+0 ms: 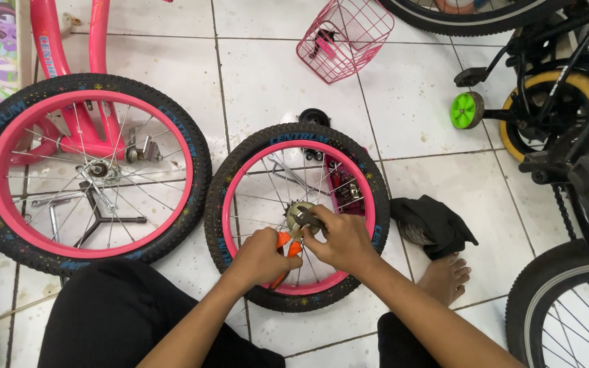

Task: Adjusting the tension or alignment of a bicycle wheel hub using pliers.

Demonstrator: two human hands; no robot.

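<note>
A small bicycle wheel (240, 170) with a black tyre and pink rim lies flat on the white tiled floor in front of me. My left hand (259, 257) grips orange-handled pliers (285, 244) beside the wheel's hub (300, 215). My right hand (341, 240) is closed on a dark tool or part (308, 219) at the hub's sprocket. Both hands meet over the hub, inside the spokes.
A second pink-rimmed wheel (8, 170) on a pink frame (50, 48) lies at the left, with a Y-shaped wrench (103, 218) under its spokes. A pink wire basket (345, 34) sits at the back. Black bicycles and a green training wheel (465, 110) crowd the right. A black cloth (438, 223) lies by my foot (448, 278).
</note>
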